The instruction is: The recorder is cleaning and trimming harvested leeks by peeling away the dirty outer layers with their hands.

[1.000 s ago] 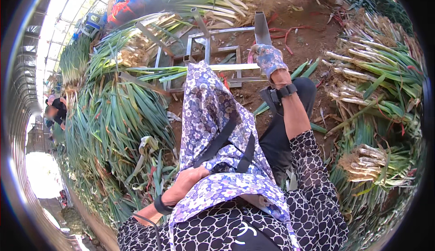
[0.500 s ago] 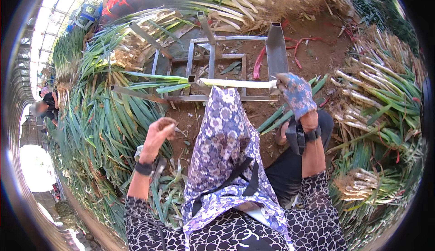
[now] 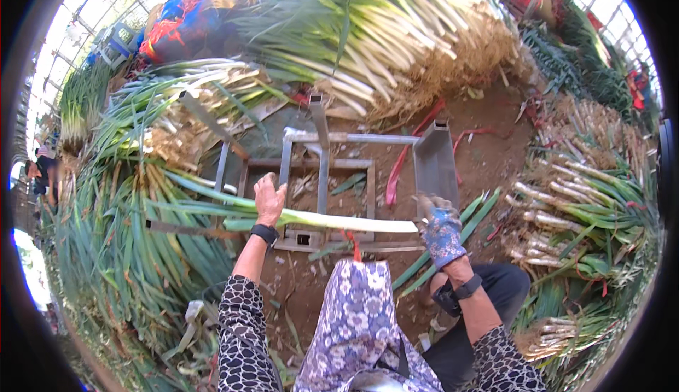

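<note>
A long green onion (image 3: 353,222) with a white shank and green leaves lies level across the near side of a metal frame (image 3: 368,138). My bare left hand (image 3: 269,200) is closed around it where white turns to green. At the white root end, my right hand (image 3: 443,235), in a blue flowered glove, grips the stalk; its fingertips are blurred. The leaves trail left from my left hand, over a square metal bar (image 3: 185,229). Below the stalk, a red tie (image 3: 353,246) hangs near my floral apron (image 3: 357,321).
A big heap of green onions (image 3: 396,38) lies beyond the frame, roots to the right. More piles flank me, a leafy one (image 3: 134,272) left and white-stalked bundles (image 3: 566,208) right. Red strips (image 3: 396,180) lie on the soil. Another person (image 3: 46,173) is far left.
My left hand has moved up from beside the apron and taken hold of the green onion. My right hand stays at its root end. The view has shifted, showing more of the far heap.
</note>
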Tool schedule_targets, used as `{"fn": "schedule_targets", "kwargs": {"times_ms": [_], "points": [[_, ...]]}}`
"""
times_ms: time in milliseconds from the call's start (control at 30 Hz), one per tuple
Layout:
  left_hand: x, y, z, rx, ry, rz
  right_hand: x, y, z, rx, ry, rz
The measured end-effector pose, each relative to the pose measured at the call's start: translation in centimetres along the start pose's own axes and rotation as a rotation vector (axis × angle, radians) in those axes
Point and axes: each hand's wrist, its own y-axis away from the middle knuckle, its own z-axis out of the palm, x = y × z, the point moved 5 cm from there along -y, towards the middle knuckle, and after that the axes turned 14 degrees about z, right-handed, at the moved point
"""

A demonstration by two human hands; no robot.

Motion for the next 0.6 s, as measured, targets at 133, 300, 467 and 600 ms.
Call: {"fn": "schedule_targets", "kwargs": {"times_ms": [133,300,467,600], "points": [[-0.8,-2.8,3.4,-0.081,-0.011,-0.134,7.1,-3.4,-0.3,0.372,0.063,0.277],[-2.7,-3.6,6.2,-0.316,0.089,-0.297,12.4,-5.8,0.7,0.263,-0.276,0.529],[-3.6,-4.4,6.0,-0.337,0.180,-0.440,12.4,-6.6,2.9,0.047,-0.684,0.531],[-5.0,-4.4,6.0,-0.300,0.201,-0.392,11.7,-7.5,2.4,0.011,-0.636,0.564]]}}
